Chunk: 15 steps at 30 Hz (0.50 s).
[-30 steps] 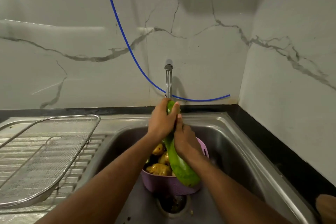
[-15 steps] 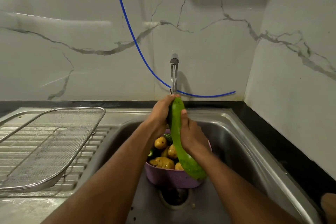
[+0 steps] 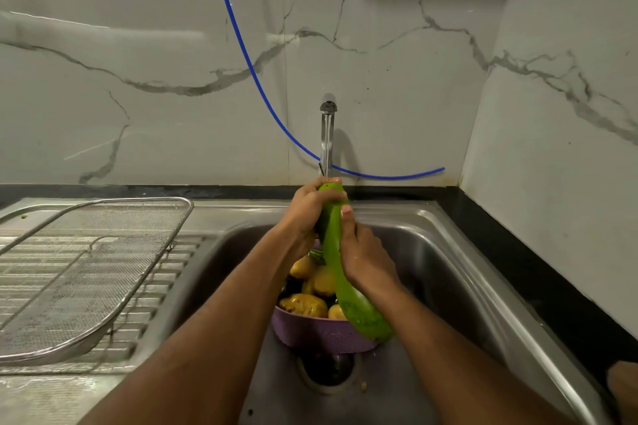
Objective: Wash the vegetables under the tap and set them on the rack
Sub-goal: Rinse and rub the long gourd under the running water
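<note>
A long green gourd [image 3: 359,310] stands nearly upright over the sink, its top end under the water running from the tap [image 3: 327,129]. My left hand [image 3: 310,214] grips the gourd's top end. My right hand [image 3: 362,255] grips its middle from the right, thumb pointing up along it. Below them a purple colander [image 3: 321,335] holds several potatoes [image 3: 303,305] and some dark green vegetables, partly hidden by my arms. The wire mesh rack [image 3: 86,272] lies on the drainboard at left with nothing on it.
The steel sink [image 3: 448,272] has a drain [image 3: 328,369] in front of the colander. A blue hose [image 3: 248,59] hangs across the marble wall behind the tap. A black counter strip [image 3: 518,259] runs along the right wall.
The gourd's top end has stayed under the tap while my left hand has closed more fully over it. My right thumb has slid slightly along the gourd.
</note>
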Motion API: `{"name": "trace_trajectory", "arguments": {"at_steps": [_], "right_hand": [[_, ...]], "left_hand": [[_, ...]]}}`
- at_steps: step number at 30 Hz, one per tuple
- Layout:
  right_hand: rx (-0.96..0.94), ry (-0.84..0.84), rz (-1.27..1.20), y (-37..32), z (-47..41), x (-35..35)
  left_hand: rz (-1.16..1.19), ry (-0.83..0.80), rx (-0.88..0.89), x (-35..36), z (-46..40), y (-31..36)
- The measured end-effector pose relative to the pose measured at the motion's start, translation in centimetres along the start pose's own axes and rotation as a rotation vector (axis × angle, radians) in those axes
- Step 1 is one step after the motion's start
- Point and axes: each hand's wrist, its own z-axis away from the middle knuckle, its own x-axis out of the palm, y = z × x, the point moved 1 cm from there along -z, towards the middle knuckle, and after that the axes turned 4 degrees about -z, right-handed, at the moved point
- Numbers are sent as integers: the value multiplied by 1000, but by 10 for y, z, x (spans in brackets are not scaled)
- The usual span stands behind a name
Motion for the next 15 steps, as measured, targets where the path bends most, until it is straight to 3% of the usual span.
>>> {"name": "trace_trajectory", "arguments": {"at_steps": [3,8,12,15], "right_hand": [[7,-18,7,-1,1,-1],[-81,-9,30,1,6,6],[-48,-57,-37,2,6,8],[-57,-99,-78,0,4,9]], "left_hand": [[-35,19,51,2,-2,-4],[-271,243,255,4,-4,-8],[-377,231,268,1,-5,-2],[-262,209,162,-9,-10,4]]}}
